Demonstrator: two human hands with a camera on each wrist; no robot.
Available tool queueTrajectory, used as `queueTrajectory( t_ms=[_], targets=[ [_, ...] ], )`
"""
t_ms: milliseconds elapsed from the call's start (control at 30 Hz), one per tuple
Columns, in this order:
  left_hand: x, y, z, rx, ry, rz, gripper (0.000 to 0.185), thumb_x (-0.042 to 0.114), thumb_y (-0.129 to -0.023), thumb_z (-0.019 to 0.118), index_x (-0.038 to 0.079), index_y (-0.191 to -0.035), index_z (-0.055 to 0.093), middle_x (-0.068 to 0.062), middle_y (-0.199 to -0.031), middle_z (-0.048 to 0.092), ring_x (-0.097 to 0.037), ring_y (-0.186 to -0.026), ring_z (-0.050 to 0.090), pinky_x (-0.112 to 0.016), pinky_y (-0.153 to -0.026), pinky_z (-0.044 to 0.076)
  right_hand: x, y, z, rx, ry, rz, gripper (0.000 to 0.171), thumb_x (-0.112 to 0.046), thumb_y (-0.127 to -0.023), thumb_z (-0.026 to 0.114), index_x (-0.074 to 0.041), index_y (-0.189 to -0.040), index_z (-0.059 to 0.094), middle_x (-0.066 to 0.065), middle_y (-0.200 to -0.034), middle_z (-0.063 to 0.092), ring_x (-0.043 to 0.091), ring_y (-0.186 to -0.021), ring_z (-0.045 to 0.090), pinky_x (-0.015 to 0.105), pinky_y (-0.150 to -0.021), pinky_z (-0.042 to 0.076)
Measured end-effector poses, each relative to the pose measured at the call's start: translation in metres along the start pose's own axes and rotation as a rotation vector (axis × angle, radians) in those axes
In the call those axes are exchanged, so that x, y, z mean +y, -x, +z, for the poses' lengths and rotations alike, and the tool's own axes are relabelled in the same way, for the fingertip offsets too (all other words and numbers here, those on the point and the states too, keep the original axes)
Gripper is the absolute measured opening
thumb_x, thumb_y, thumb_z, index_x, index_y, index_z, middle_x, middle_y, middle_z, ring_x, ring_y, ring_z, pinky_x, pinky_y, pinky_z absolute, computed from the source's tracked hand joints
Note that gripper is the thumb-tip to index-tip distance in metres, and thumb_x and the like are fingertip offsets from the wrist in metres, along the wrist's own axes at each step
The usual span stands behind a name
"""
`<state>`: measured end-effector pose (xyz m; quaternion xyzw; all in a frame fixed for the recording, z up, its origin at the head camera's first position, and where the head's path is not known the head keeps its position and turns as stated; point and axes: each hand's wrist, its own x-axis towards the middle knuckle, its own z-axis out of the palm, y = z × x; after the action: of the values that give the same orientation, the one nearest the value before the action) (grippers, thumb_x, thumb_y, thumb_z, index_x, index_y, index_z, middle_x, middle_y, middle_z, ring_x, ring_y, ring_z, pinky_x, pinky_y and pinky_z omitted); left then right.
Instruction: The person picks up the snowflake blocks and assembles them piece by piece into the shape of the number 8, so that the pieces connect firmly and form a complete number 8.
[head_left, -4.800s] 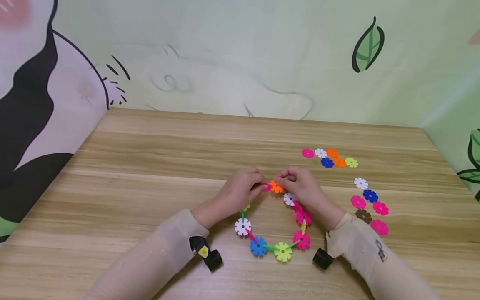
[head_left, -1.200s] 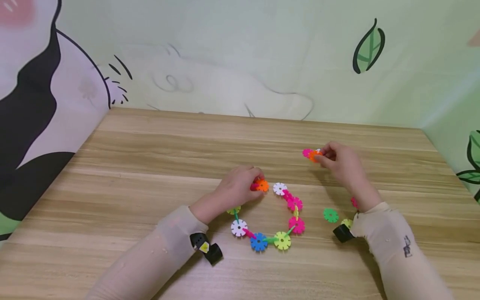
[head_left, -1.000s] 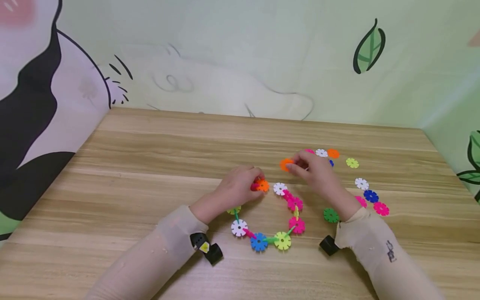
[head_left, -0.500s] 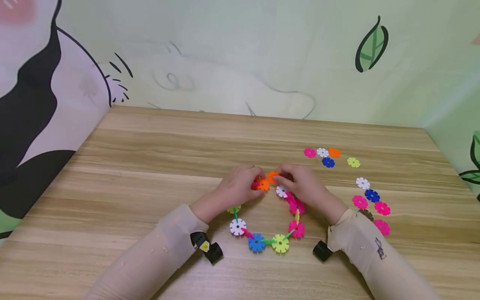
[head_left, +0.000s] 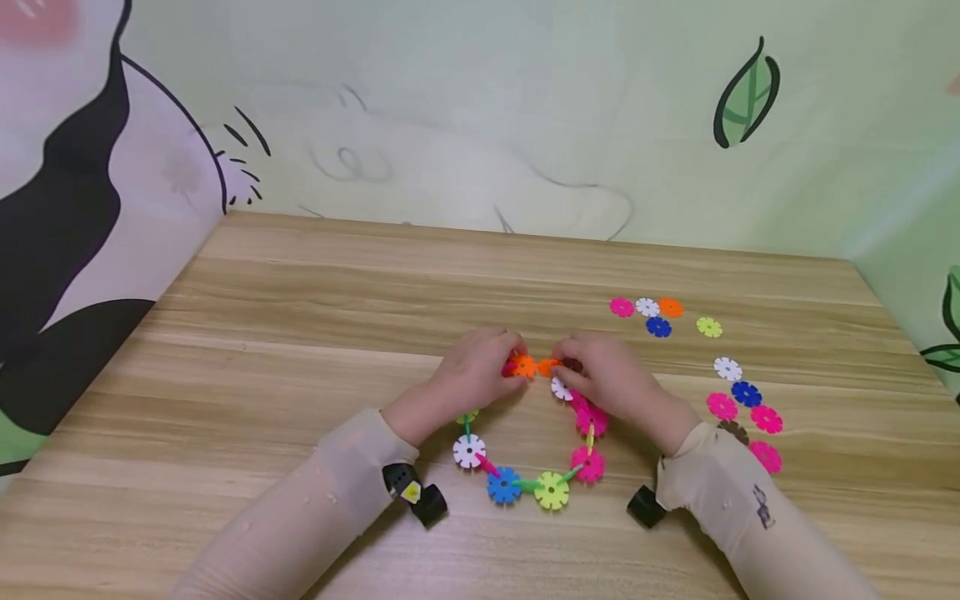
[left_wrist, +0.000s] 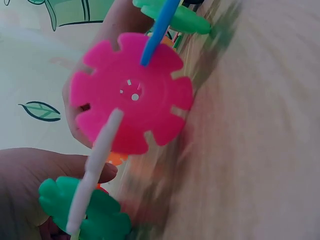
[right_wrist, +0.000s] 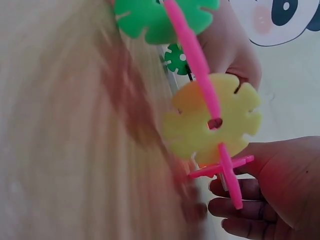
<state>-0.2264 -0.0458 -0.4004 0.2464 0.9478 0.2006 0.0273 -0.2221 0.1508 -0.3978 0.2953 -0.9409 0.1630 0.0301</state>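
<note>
A chain of slotted snowflake discs curves round on the table, with a blue disc [head_left: 504, 485] and a lime disc [head_left: 551, 492] at its near side. My left hand [head_left: 480, 365] pinches its upper left end, beside an orange disc [head_left: 524, 366]. Between thumb and fingers, my right hand [head_left: 618, 382] holds another orange disc [head_left: 548, 367], edge to edge with the first; whether they interlock I cannot tell. Just below it sits a white disc [head_left: 561, 387] of the chain. Close up, a pink disc [left_wrist: 132, 95] fills the left wrist view and a yellow disc [right_wrist: 215, 115] the right, partly covering the fingers.
Loose discs lie flat on the wooden table [head_left: 300, 292]. At the back right are a pink disc [head_left: 622, 307], a dark blue disc [head_left: 658, 327] and others. Farther right lie a white disc [head_left: 727, 369], a brown disc [head_left: 733, 431] and several more. A painted wall [head_left: 450, 125] stands behind.
My right hand let go of the chain, took an orange disc from the back right group and brought it left to the chain's end. My left hand kept its hold.
</note>
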Motion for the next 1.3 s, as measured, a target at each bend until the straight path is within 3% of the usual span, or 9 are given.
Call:
queueTrajectory(
  t_ms=[267, 567, 767, 1067, 1300],
  targets=[
    [0.0, 0.0, 0.001, 0.015, -0.033, -0.002, 0.036, 0.028, -0.088, 0.07, 0.005, -0.115, 0.066, -0.007, -0.101, 0.065, -0.021, -0.087, 0.058, -0.032, -0.082, 0.049, -0.005, 0.001, 0.003, 0.046, 0.052, -0.018, 0.012, -0.016, -0.089, 0.067, -0.007, -0.095, 0.072, 0.003, -0.08, 0.065, 0.014, -0.07, 0.055, 0.031, -0.068, 0.051],
    [0.0, 0.0, 0.003, 0.019, 0.015, -0.023, 0.039, 0.029, -0.089, 0.068, 0.004, -0.12, 0.065, -0.008, -0.101, 0.062, -0.018, -0.082, 0.054, -0.027, -0.073, 0.048, -0.007, 0.002, 0.005, 0.074, -0.004, 0.098, 0.017, -0.019, -0.09, 0.067, -0.006, -0.099, 0.073, 0.006, -0.088, 0.071, 0.019, -0.077, 0.063, 0.036, -0.074, 0.054],
    [0.0, -0.001, 0.004, 0.017, 0.024, -0.023, 0.04, 0.029, -0.089, 0.069, 0.004, -0.12, 0.065, -0.008, -0.101, 0.061, -0.017, -0.082, 0.054, -0.026, -0.073, 0.048, -0.01, 0.002, 0.006, 0.093, 0.031, 0.086, 0.016, -0.02, -0.089, 0.068, -0.007, -0.096, 0.074, 0.005, -0.085, 0.071, 0.018, -0.074, 0.063, 0.034, -0.072, 0.054],
    [-0.003, -0.001, 0.002, 0.003, 0.043, 0.03, 0.044, 0.023, -0.087, 0.071, 0.003, -0.125, 0.062, -0.009, -0.103, 0.061, -0.016, -0.081, 0.053, -0.025, -0.073, 0.049, -0.012, 0.002, 0.008, 0.132, 0.047, 0.072, 0.016, -0.02, -0.089, 0.068, -0.006, -0.093, 0.074, 0.005, -0.082, 0.07, 0.017, -0.07, 0.062, 0.033, -0.068, 0.053],
    [-0.002, 0.001, 0.001, 0.024, 0.065, 0.034, 0.042, 0.026, -0.088, 0.07, 0.003, -0.122, 0.064, -0.009, -0.103, 0.062, -0.016, -0.083, 0.055, -0.025, -0.074, 0.05, -0.014, 0.003, 0.009, 0.16, 0.003, 0.062, 0.013, -0.018, -0.089, 0.068, -0.007, -0.09, 0.074, 0.005, -0.082, 0.07, 0.018, -0.072, 0.062, 0.033, -0.068, 0.053]
  ],
)
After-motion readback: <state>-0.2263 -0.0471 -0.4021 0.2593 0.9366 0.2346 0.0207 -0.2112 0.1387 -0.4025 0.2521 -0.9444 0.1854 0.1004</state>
